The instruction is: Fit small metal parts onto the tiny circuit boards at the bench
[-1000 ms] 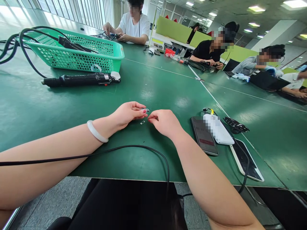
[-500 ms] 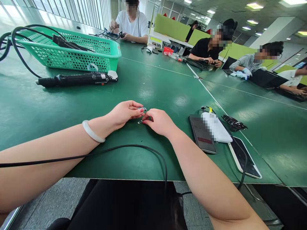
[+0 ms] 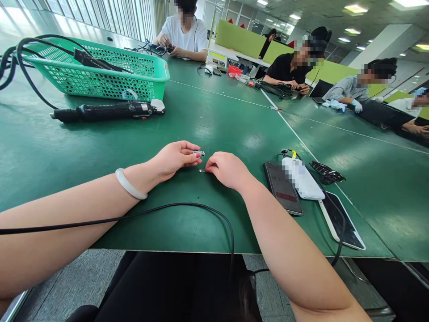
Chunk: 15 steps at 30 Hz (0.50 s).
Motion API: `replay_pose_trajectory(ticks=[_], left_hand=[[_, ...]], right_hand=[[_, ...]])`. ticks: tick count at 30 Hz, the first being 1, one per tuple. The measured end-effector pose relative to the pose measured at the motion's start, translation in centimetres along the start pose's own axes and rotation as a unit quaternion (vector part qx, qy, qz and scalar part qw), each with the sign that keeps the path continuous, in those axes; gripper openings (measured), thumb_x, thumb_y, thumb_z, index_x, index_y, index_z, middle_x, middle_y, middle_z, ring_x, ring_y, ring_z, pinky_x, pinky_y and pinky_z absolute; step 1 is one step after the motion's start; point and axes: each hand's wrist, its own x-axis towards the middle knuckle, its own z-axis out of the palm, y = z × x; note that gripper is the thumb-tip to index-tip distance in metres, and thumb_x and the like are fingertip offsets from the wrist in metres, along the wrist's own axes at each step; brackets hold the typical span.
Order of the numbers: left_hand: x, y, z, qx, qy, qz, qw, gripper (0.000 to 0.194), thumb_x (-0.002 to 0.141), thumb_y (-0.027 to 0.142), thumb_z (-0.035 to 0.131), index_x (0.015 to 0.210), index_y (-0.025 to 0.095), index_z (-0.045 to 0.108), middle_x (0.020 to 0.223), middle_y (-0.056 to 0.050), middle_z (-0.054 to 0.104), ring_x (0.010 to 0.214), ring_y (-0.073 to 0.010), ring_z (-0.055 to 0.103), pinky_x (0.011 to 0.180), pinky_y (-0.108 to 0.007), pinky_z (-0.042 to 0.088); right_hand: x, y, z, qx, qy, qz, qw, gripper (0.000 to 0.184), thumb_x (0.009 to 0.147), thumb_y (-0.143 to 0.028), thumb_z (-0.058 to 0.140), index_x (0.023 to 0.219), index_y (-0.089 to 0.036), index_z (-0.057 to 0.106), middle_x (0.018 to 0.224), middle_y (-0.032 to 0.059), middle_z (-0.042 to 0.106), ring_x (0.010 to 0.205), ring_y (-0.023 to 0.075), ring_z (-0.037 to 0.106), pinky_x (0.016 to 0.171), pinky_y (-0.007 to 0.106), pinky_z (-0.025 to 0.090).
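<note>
My left hand [image 3: 174, 158], with a pale bangle on its wrist, rests on the green table [image 3: 100, 147] and pinches a small metal part [image 3: 199, 153] between thumb and forefinger. Close beside it to the right, my right hand [image 3: 226, 169] is curled, and its fingertips pinch a second tiny metal piece [image 3: 202, 170] low against the table top. The two hands lie a finger's width apart.
A black electric screwdriver [image 3: 107, 110] lies in front of a green basket [image 3: 97, 71] at the back left. Two phones [image 3: 283, 188] and a white power bank [image 3: 301, 179] lie to the right. A black cable [image 3: 187, 206] loops near the table edge. Several people work at the far side.
My right hand moved left to the small piece lying on the table and closed its fingertips on it. My left hand kept its pinch almost still.
</note>
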Motion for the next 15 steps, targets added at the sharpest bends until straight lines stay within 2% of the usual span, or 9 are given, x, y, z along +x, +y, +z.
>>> replay_pose_trajectory(ticks=[4, 6, 8, 11, 15], left_hand=[[-0.1, 0.0, 0.0, 0.012, -0.013, -0.008, 1.0, 0.023, 0.07, 0.005, 0.071, 0.091, 0.011, 0.061, 0.076, -0.003, 0.068, 0.073, -0.0115, 0.066, 0.083, -0.031, 0.05], [-0.1, -0.1, -0.1, 0.02, -0.032, -0.006, 0.999, 0.024, 0.069, 0.005, 0.072, 0.09, 0.011, 0.062, 0.075, -0.003, 0.068, 0.073, -0.0118, 0.066, 0.083, -0.032, 0.051], [0.0, -0.2, -0.2, 0.024, -0.05, -0.001, 0.998, 0.026, 0.066, 0.006, 0.074, 0.089, 0.011, 0.062, 0.075, -0.003, 0.069, 0.073, -0.0118, 0.066, 0.083, -0.032, 0.051], [0.0, -0.3, -0.3, 0.024, -0.081, -0.003, 0.996, 0.027, 0.064, 0.007, 0.076, 0.087, 0.011, 0.062, 0.076, -0.004, 0.07, 0.074, -0.0116, 0.066, 0.084, -0.032, 0.051], [0.0, -0.5, -0.2, 0.028, -0.115, -0.013, 0.993, 0.027, 0.064, 0.006, 0.076, 0.087, 0.011, 0.063, 0.077, -0.005, 0.072, 0.074, -0.0112, 0.067, 0.085, -0.031, 0.05]], right_hand=[[-0.5, 1.1, -1.7, -0.02, 0.058, 0.03, 0.998, 0.016, 0.083, -0.018, 0.055, 0.074, -0.02, 0.068, 0.083, 0.0031, 0.064, 0.076, 0.0161, 0.055, 0.065, 0.029, 0.037], [-0.7, 1.3, -2.2, 0.006, 0.109, 0.039, 0.993, 0.016, 0.083, -0.019, 0.055, 0.073, -0.02, 0.067, 0.08, 0.0028, 0.063, 0.074, 0.0155, 0.054, 0.064, 0.029, 0.038], [-0.9, 1.0, -2.3, 0.049, 0.142, 0.019, 0.988, 0.014, 0.083, -0.019, 0.056, 0.073, -0.02, 0.066, 0.078, 0.0018, 0.063, 0.072, 0.0144, 0.054, 0.065, 0.028, 0.039], [-0.9, 0.0, -1.9, 0.086, 0.137, -0.023, 0.987, 0.014, 0.082, -0.018, 0.056, 0.073, -0.02, 0.066, 0.078, 0.001, 0.063, 0.073, 0.0134, 0.054, 0.066, 0.027, 0.039], [-0.8, -1.0, -1.5, 0.084, 0.106, -0.03, 0.99, 0.016, 0.083, -0.016, 0.054, 0.073, -0.019, 0.066, 0.08, 0.0017, 0.063, 0.074, 0.0138, 0.054, 0.066, 0.027, 0.039]])
